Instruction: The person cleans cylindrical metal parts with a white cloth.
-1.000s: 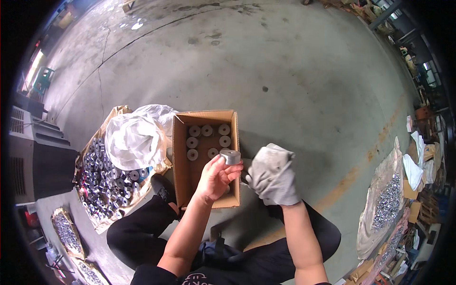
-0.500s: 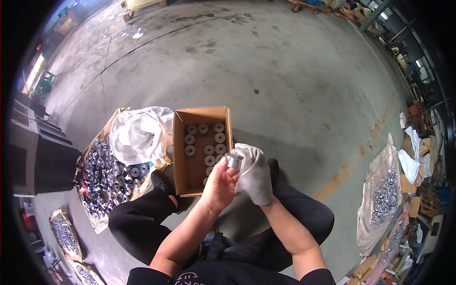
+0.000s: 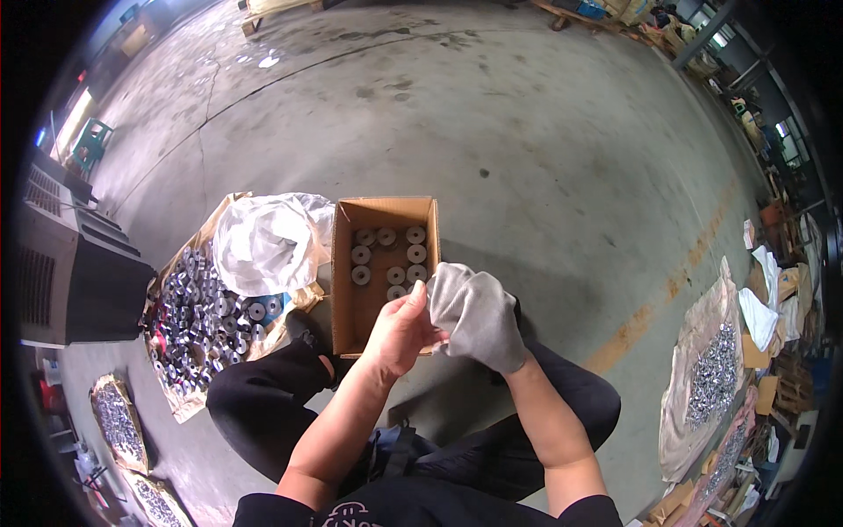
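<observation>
Judging step in hand as wiping or handling a small piece with cloth, using both hands. Looks so from left hand (image 3: 397,335), bare, brought up against grey cloth or glove (image 3: 465,294) covering right hand (image 3: 483,327). Note left thumb raised along edge of fabric, fingers curled beneath; cannot tell about grip on any piece, with contact side hidden. Right hand bunched under fabric, fingers out of sight; cannot tell whether open or closed.

Seems to call next for a steady left-hand hold and an easing of covered right hand, enough to bare anything caught between.

Containers: open cardboard box (image 3: 342,303) on floor (image 3: 562,202), just ahead of left hand and partly under it, near right corner masked. Holds pale ring-shaped pieces (image 3: 415,254), lying flat, dark hole in each, mostly toward far end and along right wall. No full count possible.

Left of left hand: spread sack (image 3: 184,407), heaped with loose metal rings (image 3: 215,327), many tipped on edge. Crumpled white plastic bag (image 3: 263,250) ahead-left of left hand, over far part of sack; contents not visible.

Well right of right hand: pale sheet (image 3: 680,426) bearing shiny metal parts (image 3: 713,371), too small to tell apart.
</observation>
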The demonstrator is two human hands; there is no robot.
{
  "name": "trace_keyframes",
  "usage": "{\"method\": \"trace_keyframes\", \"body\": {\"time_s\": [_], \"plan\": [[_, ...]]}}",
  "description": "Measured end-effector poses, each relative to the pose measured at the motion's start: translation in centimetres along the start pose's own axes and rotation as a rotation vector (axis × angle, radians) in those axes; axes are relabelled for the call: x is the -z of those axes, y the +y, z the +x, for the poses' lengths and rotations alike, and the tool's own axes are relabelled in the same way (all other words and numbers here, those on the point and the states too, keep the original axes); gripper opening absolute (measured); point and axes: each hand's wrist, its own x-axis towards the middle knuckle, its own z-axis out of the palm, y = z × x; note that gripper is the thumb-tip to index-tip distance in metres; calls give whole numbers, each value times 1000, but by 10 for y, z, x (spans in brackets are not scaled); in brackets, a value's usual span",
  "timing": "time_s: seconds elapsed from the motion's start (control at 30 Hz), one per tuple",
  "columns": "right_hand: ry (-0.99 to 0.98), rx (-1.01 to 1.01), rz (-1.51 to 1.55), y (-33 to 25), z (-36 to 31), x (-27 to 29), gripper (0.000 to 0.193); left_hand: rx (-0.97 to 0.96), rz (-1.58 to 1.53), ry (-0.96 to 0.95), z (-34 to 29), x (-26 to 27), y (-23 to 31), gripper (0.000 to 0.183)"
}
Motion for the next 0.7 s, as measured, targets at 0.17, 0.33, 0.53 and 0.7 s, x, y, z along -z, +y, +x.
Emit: {"method": "trace_keyframes", "body": {"time_s": [0.17, 0.33, 0.53, 0.7], "plan": [[16, -54, -397, 7, -12, -9, 51, -155, 80, -127, -3, -3, 6, 35], [-95, -213, -129, -16, 8, 5, 57, -247, 232, -49, -16, -16, 4, 37], [61, -86, 37, -9, -1, 14, 40, -24, -143, -305, -12, 2, 10, 36], [144, -74, -10, -12, 10, 17, 38, 66, -155, -551, -5, 7, 11, 43]]}}
